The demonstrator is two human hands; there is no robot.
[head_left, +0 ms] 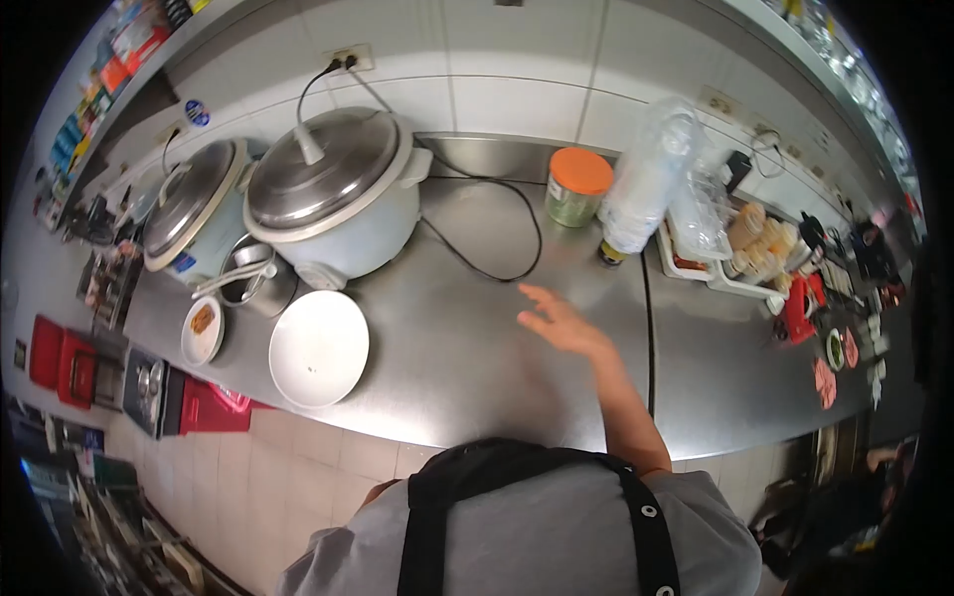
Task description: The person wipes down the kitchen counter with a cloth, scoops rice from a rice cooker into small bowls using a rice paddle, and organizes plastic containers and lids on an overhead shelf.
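My right hand (559, 322) reaches over the steel counter (457, 368), fingers spread and holding nothing. Just beyond its fingertips lies a looped black power cord (538, 248). A jar with an orange lid (581, 172) stands farther back, beside a tall stack wrapped in clear plastic (651, 179). To the left of the hand, a white bowl (320, 348) sits near the counter's front edge, with a small speck inside. Of my left arm only a sliver shows by the apron; the left hand is hidden.
Two large rice cookers (333, 189) with metal lids stand at the back left. In front are a metal pot (260, 283) with utensils and a small dish (203, 332) holding brown food. A white tray (696, 266) and several sauce bottles (763, 243) are at the right.
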